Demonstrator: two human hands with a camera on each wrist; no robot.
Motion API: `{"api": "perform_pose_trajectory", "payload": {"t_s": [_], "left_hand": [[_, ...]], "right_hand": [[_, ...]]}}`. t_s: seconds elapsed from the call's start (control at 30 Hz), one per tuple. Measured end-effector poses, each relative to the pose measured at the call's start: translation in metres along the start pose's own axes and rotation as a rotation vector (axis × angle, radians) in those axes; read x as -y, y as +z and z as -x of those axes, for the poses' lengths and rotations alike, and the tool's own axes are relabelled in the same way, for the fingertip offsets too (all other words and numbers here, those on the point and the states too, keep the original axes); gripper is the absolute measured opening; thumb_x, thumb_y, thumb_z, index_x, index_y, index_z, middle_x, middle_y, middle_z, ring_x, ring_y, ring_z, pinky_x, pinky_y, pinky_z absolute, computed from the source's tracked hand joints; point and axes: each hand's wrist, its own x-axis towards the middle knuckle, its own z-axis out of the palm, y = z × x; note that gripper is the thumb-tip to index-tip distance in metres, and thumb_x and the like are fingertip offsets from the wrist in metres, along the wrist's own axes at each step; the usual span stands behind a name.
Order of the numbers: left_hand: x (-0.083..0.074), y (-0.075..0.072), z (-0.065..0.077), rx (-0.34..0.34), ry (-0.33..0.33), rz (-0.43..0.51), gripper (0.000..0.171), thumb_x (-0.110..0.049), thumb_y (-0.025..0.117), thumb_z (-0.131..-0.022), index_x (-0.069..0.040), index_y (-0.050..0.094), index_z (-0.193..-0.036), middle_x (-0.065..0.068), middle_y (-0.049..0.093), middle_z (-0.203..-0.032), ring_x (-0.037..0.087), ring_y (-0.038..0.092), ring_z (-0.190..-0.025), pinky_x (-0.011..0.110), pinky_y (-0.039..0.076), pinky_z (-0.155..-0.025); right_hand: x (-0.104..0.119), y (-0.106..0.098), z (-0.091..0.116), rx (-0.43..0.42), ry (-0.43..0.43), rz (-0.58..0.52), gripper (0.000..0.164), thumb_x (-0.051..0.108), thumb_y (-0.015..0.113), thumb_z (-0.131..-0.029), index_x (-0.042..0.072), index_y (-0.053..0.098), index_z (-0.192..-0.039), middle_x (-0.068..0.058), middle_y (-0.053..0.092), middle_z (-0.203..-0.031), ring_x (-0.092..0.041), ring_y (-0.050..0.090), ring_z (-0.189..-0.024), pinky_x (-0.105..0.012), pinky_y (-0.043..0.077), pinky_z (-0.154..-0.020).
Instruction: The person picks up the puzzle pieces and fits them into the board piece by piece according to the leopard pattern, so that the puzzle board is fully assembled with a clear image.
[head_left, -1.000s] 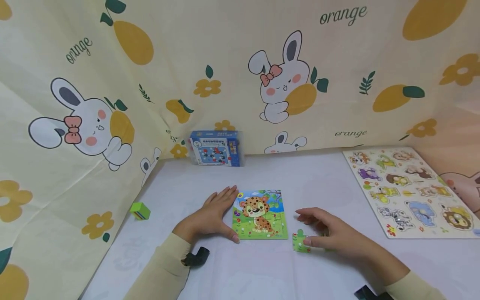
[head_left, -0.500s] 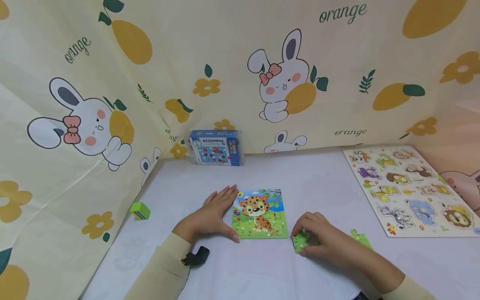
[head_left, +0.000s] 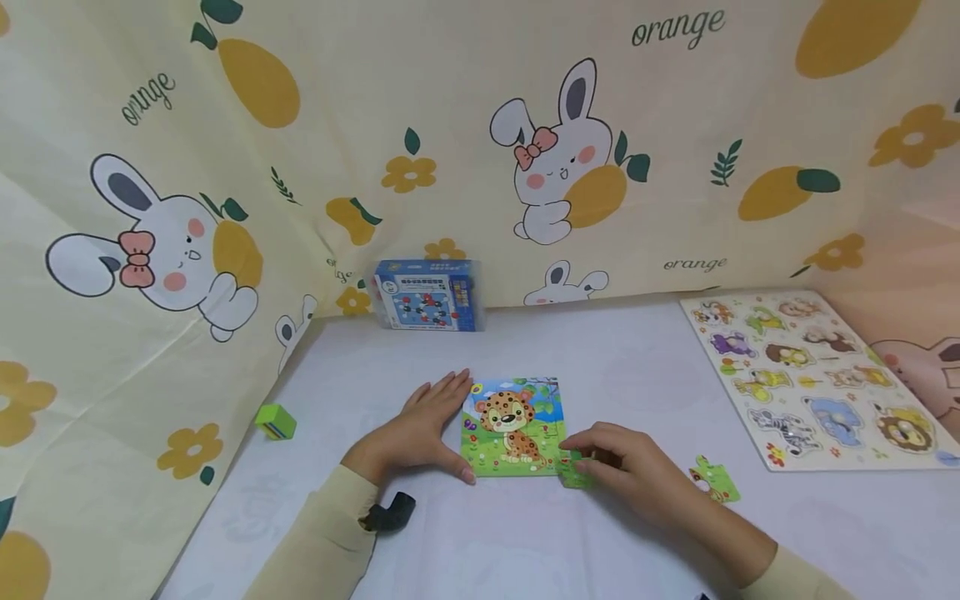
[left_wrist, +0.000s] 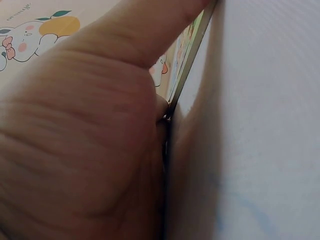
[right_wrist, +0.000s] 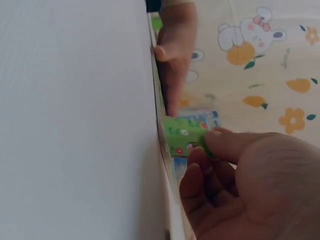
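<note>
A square leopard puzzle (head_left: 513, 425) lies flat on the white table. Along its left edge rests my left hand (head_left: 423, 432), fingers straight and thumb spread toward the lower corner. My right hand (head_left: 626, 467) pinches a green puzzle piece (head_left: 573, 472) between thumb and fingers at the puzzle's lower right edge; in the right wrist view the piece (right_wrist: 182, 134) shows small flowers and stands tilted. Whether it touches the puzzle I cannot tell. A second loose green puzzle piece (head_left: 716, 480) lies beyond the right wrist, partly hidden by the forearm.
A blue boxed set (head_left: 427, 296) stands at the back against the printed cloth. The animal puzzle board (head_left: 817, 379) lies at the right. Near the left edge of the table sits a small green block (head_left: 276, 422).
My right hand has taken hold of the green piece and moved it left to the puzzle's edge. The second loose piece has come into sight. My left hand has stayed in place.
</note>
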Motion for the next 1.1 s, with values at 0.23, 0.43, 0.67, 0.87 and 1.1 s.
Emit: {"api": "perform_pose_trajectory", "payload": {"t_s": [0.23, 0.43, 0.67, 0.87, 1.1], "left_hand": [[-0.001, -0.002, 0.001, 0.006, -0.008, 0.01, 0.154, -0.072, 0.098, -0.061, -0.013, 0.013, -0.176, -0.005, 0.002, -0.181, 0.016, -0.005, -0.165, 0.045, -0.006, -0.13], [-0.002, -0.004, 0.002, 0.011, 0.01, 0.028, 0.155, -0.067, 0.101, -0.06, -0.011, 0.015, -0.176, -0.002, 0.005, -0.182, 0.02, -0.005, -0.165, 0.048, -0.006, -0.13], [-0.001, -0.003, 0.002, 0.01, 0.016, 0.02, 0.154, -0.068, 0.1, -0.061, -0.011, 0.015, -0.176, -0.001, 0.005, -0.182, 0.02, -0.004, -0.166, 0.049, -0.005, -0.131], [-0.001, -0.003, 0.001, 0.002, 0.016, 0.017, 0.153, -0.069, 0.1, -0.062, -0.011, 0.015, -0.176, -0.001, 0.006, -0.182, 0.02, -0.003, -0.166, 0.049, -0.004, -0.131], [0.0, -0.003, 0.001, 0.003, 0.016, 0.009, 0.153, -0.072, 0.098, -0.063, -0.013, 0.014, -0.176, -0.004, 0.004, -0.181, 0.016, -0.004, -0.165, 0.045, -0.005, -0.13]], "right_hand": [[0.002, 0.015, -0.017, -0.062, 0.046, -0.083, 0.021, 0.006, 0.079, -0.101, 0.009, 0.075, -0.122, 0.004, 0.068, -0.093, -0.014, 0.062, -0.078, -0.026, 0.055, -0.063], [0.004, 0.026, -0.033, -0.1, 0.056, -0.094, 0.02, 0.001, 0.075, -0.102, 0.007, 0.077, -0.121, 0.004, 0.069, -0.096, -0.015, 0.062, -0.082, -0.027, 0.055, -0.069], [0.006, 0.041, -0.052, -0.048, 0.025, -0.086, 0.02, 0.003, 0.074, -0.104, 0.003, 0.076, -0.123, 0.002, 0.071, -0.102, -0.015, 0.065, -0.087, -0.029, 0.058, -0.076], [0.011, 0.054, -0.065, -0.036, 0.018, -0.102, 0.017, 0.001, 0.074, -0.103, 0.003, 0.076, -0.12, 0.004, 0.073, -0.098, -0.013, 0.068, -0.085, -0.029, 0.059, -0.075], [0.018, 0.071, -0.075, -0.004, 0.0, -0.092, 0.017, 0.002, 0.074, -0.103, 0.006, 0.077, -0.119, 0.008, 0.071, -0.1, -0.011, 0.067, -0.088, -0.029, 0.059, -0.079]]}}
